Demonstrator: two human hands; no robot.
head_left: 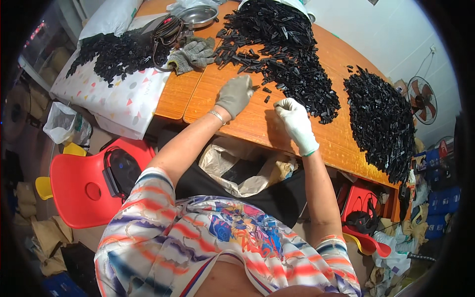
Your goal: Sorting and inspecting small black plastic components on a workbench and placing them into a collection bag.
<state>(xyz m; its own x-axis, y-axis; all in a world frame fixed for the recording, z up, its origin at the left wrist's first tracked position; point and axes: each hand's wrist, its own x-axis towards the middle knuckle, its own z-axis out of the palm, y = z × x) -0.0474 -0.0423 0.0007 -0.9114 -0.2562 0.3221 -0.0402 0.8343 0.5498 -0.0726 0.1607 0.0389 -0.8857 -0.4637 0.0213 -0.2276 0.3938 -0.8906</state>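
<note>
At table edge, centre: both gloved hands over bare orange wood, just short of the big pile.
Left hand [235, 94]: grey knit glove, fingers curled down over table; fingertips at a small black part [256, 88]; whether pinched on it or merely touching, cannot tell. Thin bracelet on wrist.
Right hand [295, 120]: white knit glove, fist loosely closed, knuckles up; anything held inside hidden, so grip contents cannot tell.
Loose parts [267, 95]: two or three small black pieces lying apart on the wood between the two hands.
Central pile [282, 54]: large heap of small black plastic parts, spreading from top of table down to just beyond right hand.
Right pile [381, 119]: second dense heap of black parts, well apart from hands, near far right table edge.
Table [232, 123]: orange wooden top, curved front edge.
Spare gloves [195, 53]: grey knit pair lying on table, beyond left hand.
Metal bowl [198, 16]: at top of table, behind gloves.
Left pile [116, 52]: black parts on a white patterned sheet [104, 94], left of table.
Red chair [84, 188]: lower left, beside person's left arm.
Crumpled bag [242, 171]: on lap, below table edge.
</note>
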